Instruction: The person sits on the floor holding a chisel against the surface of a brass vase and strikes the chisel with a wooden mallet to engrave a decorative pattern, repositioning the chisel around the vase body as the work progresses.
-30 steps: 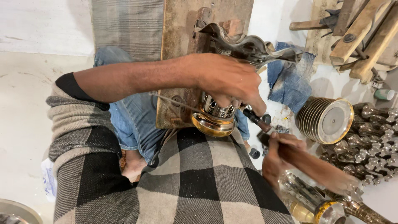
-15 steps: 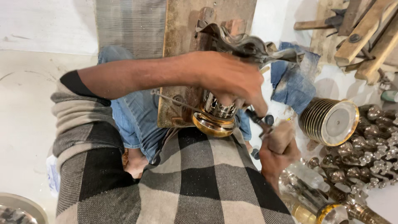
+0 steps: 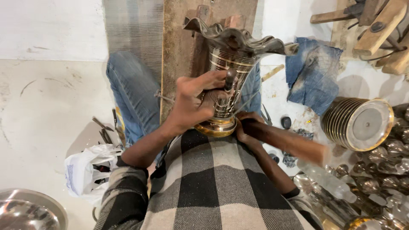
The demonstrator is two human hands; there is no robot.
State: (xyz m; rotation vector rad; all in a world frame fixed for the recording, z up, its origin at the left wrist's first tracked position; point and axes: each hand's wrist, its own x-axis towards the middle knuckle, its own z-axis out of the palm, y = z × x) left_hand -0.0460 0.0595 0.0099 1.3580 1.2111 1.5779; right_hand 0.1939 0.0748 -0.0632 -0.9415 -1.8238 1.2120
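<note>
A brass and silver vase (image 3: 232,47) with a wavy flared rim lies tilted on a wooden board (image 3: 179,51) between my knees, with its round foot (image 3: 215,127) toward me. My left hand (image 3: 194,102) wraps the vase's body and pinches a small dark-topped punch (image 3: 230,79) against it. Just right of the foot, my right hand (image 3: 247,127) grips a wooden-handled tool (image 3: 298,145). The tool is blurred and points out to the right.
A blue rag (image 3: 313,72) and a ribbed metal cylinder (image 3: 358,123) lie at the right, above several shiny metal parts (image 3: 383,170) and a clear bottle (image 3: 326,181). Wooden mallets (image 3: 375,25) sit top right. A white bag (image 3: 83,170) and a steel bowl (image 3: 25,211) are at the left.
My left hand has shifted from over the vase's foot to gripping its body with the punch. My right hand has risen from the lower right to the foot. The whole vase now shows.
</note>
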